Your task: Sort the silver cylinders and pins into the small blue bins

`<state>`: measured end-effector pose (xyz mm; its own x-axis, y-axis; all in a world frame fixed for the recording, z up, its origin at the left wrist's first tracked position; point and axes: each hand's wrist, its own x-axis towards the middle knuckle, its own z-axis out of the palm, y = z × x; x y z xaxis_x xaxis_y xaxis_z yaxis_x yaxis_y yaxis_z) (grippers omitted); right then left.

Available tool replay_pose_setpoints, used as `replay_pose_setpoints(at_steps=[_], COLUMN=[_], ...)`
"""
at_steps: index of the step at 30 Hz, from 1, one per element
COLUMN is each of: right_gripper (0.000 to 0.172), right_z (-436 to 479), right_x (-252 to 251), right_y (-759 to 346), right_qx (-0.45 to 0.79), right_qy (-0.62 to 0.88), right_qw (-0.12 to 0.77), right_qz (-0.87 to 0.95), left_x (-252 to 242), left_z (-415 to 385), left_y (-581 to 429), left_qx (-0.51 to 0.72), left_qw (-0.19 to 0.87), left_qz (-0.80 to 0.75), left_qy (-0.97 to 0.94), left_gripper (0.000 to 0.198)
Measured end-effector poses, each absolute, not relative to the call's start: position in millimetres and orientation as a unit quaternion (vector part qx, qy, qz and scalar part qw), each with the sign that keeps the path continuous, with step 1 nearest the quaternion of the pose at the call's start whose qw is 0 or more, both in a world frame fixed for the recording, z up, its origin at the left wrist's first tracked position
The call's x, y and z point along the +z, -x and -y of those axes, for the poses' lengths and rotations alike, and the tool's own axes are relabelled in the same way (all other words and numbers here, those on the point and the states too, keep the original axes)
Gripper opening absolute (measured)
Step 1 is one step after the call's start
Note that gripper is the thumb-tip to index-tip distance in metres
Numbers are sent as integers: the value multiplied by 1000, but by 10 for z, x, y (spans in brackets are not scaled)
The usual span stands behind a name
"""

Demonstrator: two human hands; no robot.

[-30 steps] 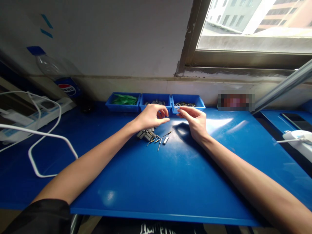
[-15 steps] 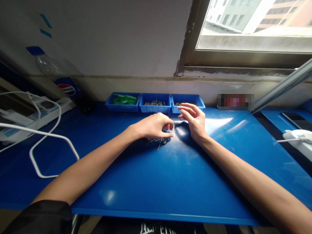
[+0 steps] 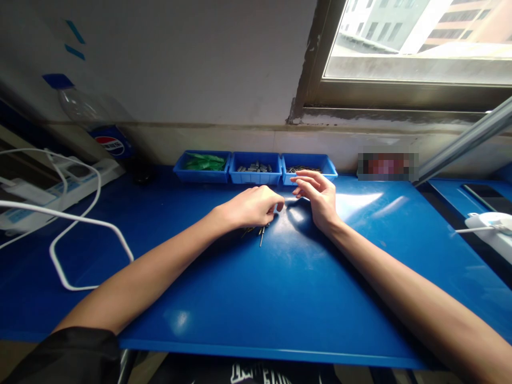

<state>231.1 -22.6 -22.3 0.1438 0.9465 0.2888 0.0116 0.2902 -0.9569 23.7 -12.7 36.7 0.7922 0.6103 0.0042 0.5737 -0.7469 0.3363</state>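
My left hand (image 3: 256, 207) is over a small pile of thin metal pieces (image 3: 262, 234) on the blue table (image 3: 256, 298). Its fingers curl downward and together; what they hold, if anything, is hidden. To its right, my right hand (image 3: 320, 200) hovers with fingers apart and nothing in them, in front of the right bin. Three blue bins stand in a row by the wall: the left bin (image 3: 202, 177) with green pieces, the middle bin (image 3: 256, 178) with short grey metal parts, the right bin (image 3: 330, 172) with thin metal pieces.
A cola bottle (image 3: 110, 141) and a power strip (image 3: 64, 186) are at the back left, with a white cable (image 3: 94, 221) looping over the table. On the right lie a phone (image 3: 490, 197) and a white device (image 3: 490, 226). A metal pole (image 3: 468, 138) slants at the back right.
My left hand's thumb and fingers have closed downward over the pile, covering more of it. My right hand has hardly moved.
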Motion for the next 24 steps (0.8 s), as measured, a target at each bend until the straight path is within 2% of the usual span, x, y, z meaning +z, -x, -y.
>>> replay_pose_setpoints(at_steps=[7, 12, 20, 24], right_gripper=[28, 30, 27, 23], right_z=[224, 212, 204, 195], right_x=[-211, -217, -231, -237], right_y=[-2314, -2320, -2325, -2324], right_qx=[403, 398, 399, 419], right_qy=[446, 455, 455, 438], right_qw=[607, 600, 592, 601], right_qz=[519, 525, 532, 520], left_x=[372, 315, 309, 368], left_z=[89, -20, -102, -72], left_y=[-208, -175, -158, -173], left_qx=[51, 106, 265, 330], left_qw=[134, 130, 203, 299], left_qz=[-306, -284, -309, -325], left_qy=[-941, -944, -890, -834], left_gripper=[26, 30, 32, 19])
